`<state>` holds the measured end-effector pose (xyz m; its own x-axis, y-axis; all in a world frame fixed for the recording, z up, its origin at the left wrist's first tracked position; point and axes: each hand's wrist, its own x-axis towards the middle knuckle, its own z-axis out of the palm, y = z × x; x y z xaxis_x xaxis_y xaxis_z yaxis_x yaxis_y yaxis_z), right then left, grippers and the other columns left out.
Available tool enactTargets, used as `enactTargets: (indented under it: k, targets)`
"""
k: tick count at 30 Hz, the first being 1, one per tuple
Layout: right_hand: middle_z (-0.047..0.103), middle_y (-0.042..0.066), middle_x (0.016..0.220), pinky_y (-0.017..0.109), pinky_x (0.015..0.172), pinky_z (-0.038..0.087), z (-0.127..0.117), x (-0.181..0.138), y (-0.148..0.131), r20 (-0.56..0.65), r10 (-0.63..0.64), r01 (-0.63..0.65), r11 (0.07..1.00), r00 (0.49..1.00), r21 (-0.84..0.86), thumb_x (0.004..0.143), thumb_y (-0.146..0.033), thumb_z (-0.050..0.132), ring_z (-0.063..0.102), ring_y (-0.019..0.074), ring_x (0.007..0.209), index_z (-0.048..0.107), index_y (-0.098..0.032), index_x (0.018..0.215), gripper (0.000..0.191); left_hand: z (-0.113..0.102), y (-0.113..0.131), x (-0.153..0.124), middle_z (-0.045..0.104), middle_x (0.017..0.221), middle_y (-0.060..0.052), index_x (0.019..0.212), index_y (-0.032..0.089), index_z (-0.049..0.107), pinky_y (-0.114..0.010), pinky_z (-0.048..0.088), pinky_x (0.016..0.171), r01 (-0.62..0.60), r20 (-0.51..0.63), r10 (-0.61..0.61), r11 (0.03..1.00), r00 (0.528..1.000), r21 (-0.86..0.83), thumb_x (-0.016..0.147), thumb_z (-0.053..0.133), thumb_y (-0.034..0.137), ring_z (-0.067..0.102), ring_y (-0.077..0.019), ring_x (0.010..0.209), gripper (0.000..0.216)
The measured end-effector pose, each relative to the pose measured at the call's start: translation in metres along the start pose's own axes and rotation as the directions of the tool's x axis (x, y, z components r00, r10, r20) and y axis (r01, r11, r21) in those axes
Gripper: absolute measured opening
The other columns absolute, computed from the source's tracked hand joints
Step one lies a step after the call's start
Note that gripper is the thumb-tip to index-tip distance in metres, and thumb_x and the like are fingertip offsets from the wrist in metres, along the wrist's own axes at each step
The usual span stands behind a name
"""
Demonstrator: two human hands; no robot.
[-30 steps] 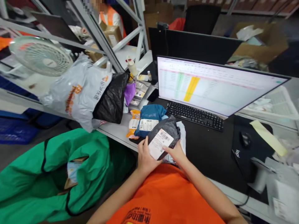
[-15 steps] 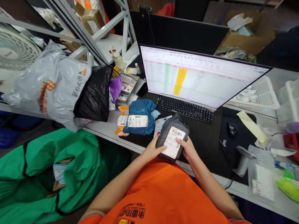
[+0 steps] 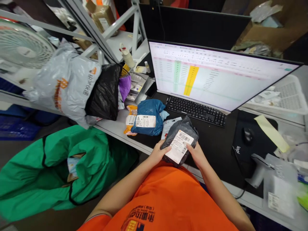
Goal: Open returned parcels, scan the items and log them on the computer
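A dark grey plastic parcel [image 3: 186,128] with a white barcode label [image 3: 179,146] sits between both my hands at the desk's near edge. My left hand [image 3: 157,153] grips its left side with the thumb on the label. On the right side, my right hand [image 3: 196,154] is wrapped round the parcel. Just left of it lie a blue parcel [image 3: 149,117] with its own label, an orange packet [image 3: 130,120] and a white packet [image 3: 169,124] partly under the grey one.
A monitor [image 3: 216,77] and black keyboard [image 3: 196,110] stand behind the parcel; a mouse [image 3: 247,135] on a black pad is to the right. Large white [image 3: 64,83] and black [image 3: 104,91] bags pile at left. An open green sack [image 3: 57,166] lies on the floor. A fan [image 3: 24,45] stands far left.
The grey parcel has shifted right and a little away from my body, still in both hands. The view has tilted, so the desk items sit differently in frame.
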<state>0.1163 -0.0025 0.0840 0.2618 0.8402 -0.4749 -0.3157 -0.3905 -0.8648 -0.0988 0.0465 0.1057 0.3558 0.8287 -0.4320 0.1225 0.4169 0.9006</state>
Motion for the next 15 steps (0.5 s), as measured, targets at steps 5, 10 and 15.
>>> enactTargets:
  k: [5,10,15]
  targets:
    - [0.067,0.013,0.129,0.044,0.096,0.055,-0.001,0.008,0.008,0.269,-0.006,0.062,0.978,0.963,-0.201,0.075,-0.065,0.072,0.067,0.0276,0.112,0.058,-0.023,0.131,0.072,-0.041,-0.019,-0.027,0.071,0.123,-0.013,0.125,0.016,0.064,-0.040,0.053,0.095,-0.066,-0.290,0.010,0.980,0.957,-0.187,0.073,0.078,0.057,0.067,-0.0309,0.110,0.067]
    - [0.073,0.014,0.112,0.044,0.092,0.057,0.007,0.017,0.029,0.285,0.016,0.091,0.930,0.958,-0.356,0.074,-0.061,0.072,0.070,0.0270,0.103,0.065,-0.019,0.118,0.062,-0.103,-0.044,-0.059,0.070,0.125,-0.012,0.129,0.018,0.062,-0.040,0.053,0.099,-0.199,-0.686,0.068,0.973,0.725,-0.114,0.081,0.071,0.059,0.066,-0.0299,0.115,0.064]
    - [0.071,0.014,0.116,0.047,0.098,0.053,0.028,0.021,0.033,0.351,-0.116,0.314,0.746,0.929,-0.586,0.083,-0.052,0.064,0.068,0.0266,0.105,0.066,-0.018,0.119,0.050,-0.153,-0.066,-0.079,0.067,0.130,-0.014,0.131,0.017,0.061,-0.040,0.053,0.102,-0.260,-0.827,0.099,0.964,0.553,-0.059,0.083,0.068,0.060,0.065,-0.0294,0.119,0.065]
